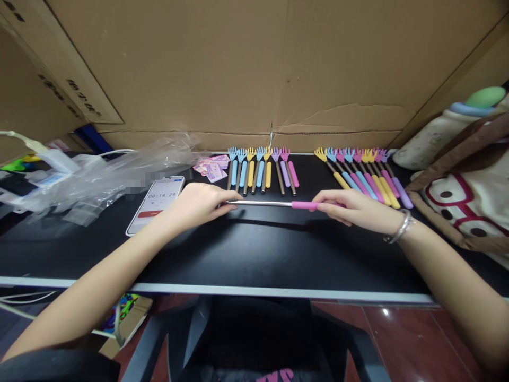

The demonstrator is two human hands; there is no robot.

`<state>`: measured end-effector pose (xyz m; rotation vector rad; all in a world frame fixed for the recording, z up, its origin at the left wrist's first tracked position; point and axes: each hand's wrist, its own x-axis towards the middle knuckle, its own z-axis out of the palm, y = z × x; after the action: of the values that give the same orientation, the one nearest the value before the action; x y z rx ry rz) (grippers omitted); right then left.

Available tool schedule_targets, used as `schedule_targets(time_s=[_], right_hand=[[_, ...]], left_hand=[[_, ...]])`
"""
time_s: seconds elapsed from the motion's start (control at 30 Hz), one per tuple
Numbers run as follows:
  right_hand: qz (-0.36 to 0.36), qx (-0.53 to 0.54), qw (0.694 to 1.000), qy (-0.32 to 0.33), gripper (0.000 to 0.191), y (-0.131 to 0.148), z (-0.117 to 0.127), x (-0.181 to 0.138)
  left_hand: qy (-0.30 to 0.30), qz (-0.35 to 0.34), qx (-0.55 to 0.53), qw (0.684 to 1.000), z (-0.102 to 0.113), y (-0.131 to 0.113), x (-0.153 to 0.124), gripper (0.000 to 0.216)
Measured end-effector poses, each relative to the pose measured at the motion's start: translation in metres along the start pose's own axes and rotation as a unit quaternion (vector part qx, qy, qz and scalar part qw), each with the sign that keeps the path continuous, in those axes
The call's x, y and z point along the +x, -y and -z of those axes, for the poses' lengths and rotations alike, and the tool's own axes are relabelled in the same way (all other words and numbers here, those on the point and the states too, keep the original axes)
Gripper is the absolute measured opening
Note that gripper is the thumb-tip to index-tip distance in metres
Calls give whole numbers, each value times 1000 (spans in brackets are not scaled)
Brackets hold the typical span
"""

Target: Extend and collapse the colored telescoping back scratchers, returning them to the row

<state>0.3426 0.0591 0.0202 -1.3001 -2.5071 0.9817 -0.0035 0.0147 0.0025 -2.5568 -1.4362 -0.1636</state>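
Observation:
Between my hands a telescopic back scratcher lies stretched out level above the black table, its metal rod drawn long. My left hand is closed round the rod's left end, hiding the claw head. My right hand is closed round the pink grip at the other end. Behind it, a row of collapsed scratchers with blue, yellow, purple and pink grips lies at the table's back middle. A second, fanned row of scratchers lies at the back right.
A phone showing a timer lies left of my left hand. Clear plastic bags and pink cards sit at the back left. A cardboard wall closes the back. A cloth bag stands at right.

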Motion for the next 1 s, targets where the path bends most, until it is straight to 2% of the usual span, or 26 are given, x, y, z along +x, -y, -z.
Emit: schedule_targets(time_s=[0.13,0.4,0.63,1.0], right_hand=[[9,-43,998,-35,52,1,5,-2],[56,-107,990,-72,42,-5,7,-2],[64,-88,993,-54,42,-4,2,0],[68,-83,993,-47,46,-4,2,-1]], left_hand=[[3,11,12,1000,2,6,-1,26],[-24,-18,20,999,2,7,-2,31],[-94,-37,60,993,0,10,-2,30],[-132,-39,63,988,3,10,-4,32]])
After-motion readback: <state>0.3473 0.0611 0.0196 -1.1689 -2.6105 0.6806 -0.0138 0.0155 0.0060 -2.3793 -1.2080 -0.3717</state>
